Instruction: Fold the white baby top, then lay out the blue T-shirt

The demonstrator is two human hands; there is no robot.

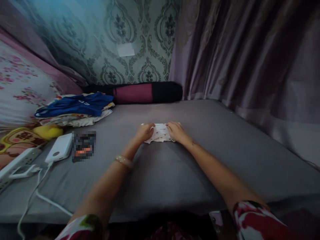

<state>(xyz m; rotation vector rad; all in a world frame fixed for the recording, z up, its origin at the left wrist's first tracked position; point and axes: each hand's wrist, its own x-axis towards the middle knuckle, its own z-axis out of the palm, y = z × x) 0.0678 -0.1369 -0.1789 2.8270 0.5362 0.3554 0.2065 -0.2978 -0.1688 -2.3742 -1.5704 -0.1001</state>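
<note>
A small white printed cloth [160, 132], folded into a compact rectangle, lies on the grey bed sheet [215, 146] in the middle of the view. My left hand [144, 132] rests on its left end with fingers curled over the edge. My right hand [177, 131] presses on its right end, fingers bent down onto the fabric. A pale bangle [123, 161] circles my left wrist. Both forearms stretch out from patterned sleeves at the bottom.
A stack of folded clothes topped by a blue garment [75, 105] sits at the left. A white power bank [59, 152], a power strip [18, 162] and cables lie nearer. A dark rolled bolster [145, 92] runs along the wall; curtains [250, 56] hang at right.
</note>
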